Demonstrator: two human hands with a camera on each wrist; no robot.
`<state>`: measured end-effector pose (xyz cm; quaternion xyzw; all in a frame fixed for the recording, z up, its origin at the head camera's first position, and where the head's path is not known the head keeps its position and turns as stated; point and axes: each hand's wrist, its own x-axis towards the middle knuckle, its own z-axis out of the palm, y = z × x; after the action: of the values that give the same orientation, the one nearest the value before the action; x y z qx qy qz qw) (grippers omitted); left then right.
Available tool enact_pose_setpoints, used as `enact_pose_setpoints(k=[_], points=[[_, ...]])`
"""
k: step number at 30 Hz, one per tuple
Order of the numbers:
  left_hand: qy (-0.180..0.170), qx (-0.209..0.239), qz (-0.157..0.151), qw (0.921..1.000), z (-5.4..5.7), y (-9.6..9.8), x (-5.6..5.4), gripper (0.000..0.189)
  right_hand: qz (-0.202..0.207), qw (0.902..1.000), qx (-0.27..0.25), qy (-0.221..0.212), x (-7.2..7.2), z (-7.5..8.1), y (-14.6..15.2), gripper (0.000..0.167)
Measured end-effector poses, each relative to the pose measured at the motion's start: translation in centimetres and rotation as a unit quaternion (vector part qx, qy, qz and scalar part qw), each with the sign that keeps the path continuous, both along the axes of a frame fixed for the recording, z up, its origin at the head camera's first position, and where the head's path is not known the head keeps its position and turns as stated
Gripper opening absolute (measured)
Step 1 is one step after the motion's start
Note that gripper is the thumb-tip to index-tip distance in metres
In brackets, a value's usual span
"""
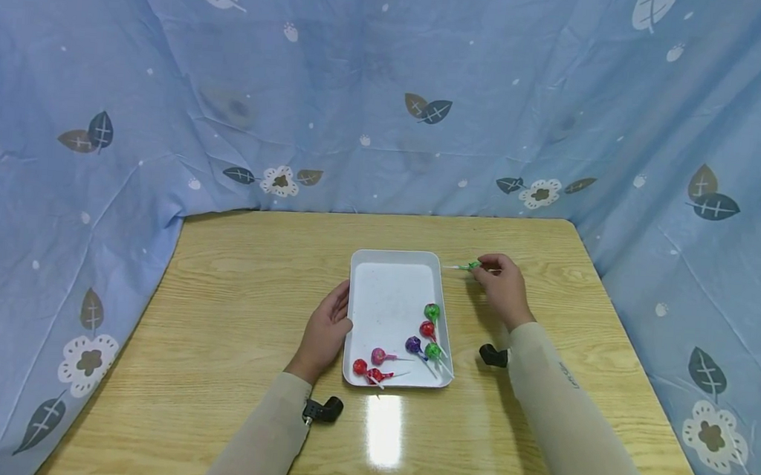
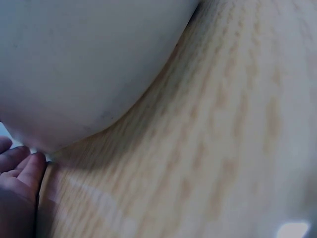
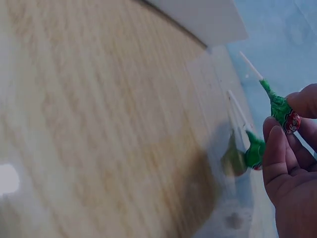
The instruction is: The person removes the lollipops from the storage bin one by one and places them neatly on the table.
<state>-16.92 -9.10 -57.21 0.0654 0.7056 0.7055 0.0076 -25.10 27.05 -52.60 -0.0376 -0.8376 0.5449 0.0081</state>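
Observation:
A white tray (image 1: 387, 279) holds several wrapped lollipops, including a purple lollipop (image 1: 414, 345), a pink lollipop (image 1: 379, 356) and a red lollipop (image 1: 428, 329). My left hand (image 1: 327, 334) rests along its left side, fingers fairly straight against the outer wall and thumb at the rim. Beyond the tray's far right corner, my right hand (image 1: 503, 286) pinches a green lollipop (image 3: 283, 113) between thumb and fingers, its stick angled away. A second green lollipop (image 3: 254, 150) shows behind those fingers, partly hidden; whether they touch it I cannot tell.
The tray stands on a wood-grain table (image 1: 250, 272) under a glossy surface with a bright reflection near the front. A blue patterned curtain (image 1: 364, 102) hangs behind and on both sides. Small black cameras (image 1: 324, 410) are worn at both wrists.

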Motion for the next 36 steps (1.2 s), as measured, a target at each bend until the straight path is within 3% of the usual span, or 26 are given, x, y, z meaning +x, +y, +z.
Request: enact_pose_setpoints(k=[20,36], points=[[0.006,0.009,-0.003,0.9999,0.0,-0.1,0.1,0.074,-0.023,0.9984,0.051,-0.010,0.4,-1.5,1.6,0.038],[0.018,0.018,-0.005,0.9997,-0.4,-0.1,0.0,0.075,-0.034,0.9970,0.067,-0.019,0.2,-1.7,1.5,0.036]])
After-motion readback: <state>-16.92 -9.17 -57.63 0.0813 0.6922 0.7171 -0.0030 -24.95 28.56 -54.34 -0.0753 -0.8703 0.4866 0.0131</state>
